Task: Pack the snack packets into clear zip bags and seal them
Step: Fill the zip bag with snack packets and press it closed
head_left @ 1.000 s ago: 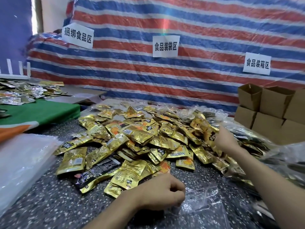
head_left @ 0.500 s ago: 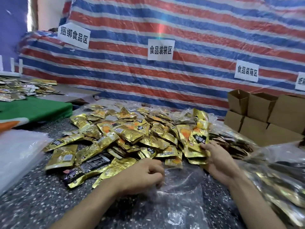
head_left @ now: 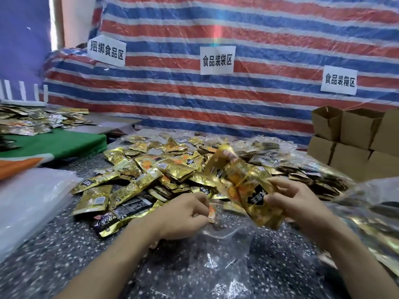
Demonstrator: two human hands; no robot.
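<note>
A stack of flat clear plastic bags (head_left: 28, 203) is lying at the left edge of the dark speckled stone tabletop (head_left: 54, 255). A loose pile of gold foil snack packets (head_left: 151, 173) is spreading across the middle. The left hand (head_left: 183, 214) is resting in front of that pile, fingers curled, pinching the mouth of a crumpled clear zip bag (head_left: 216, 266) lying on the tabletop (the grip is partly hidden). The right hand (head_left: 302, 203) is clutching a blurred bundle of gold foil packets (head_left: 244, 186), tilted above the bag's mouth. Filled clear bags (head_left: 367, 212) are lying further right, and open brown cardboard boxes (head_left: 356, 134) are standing stacked behind them.
</note>
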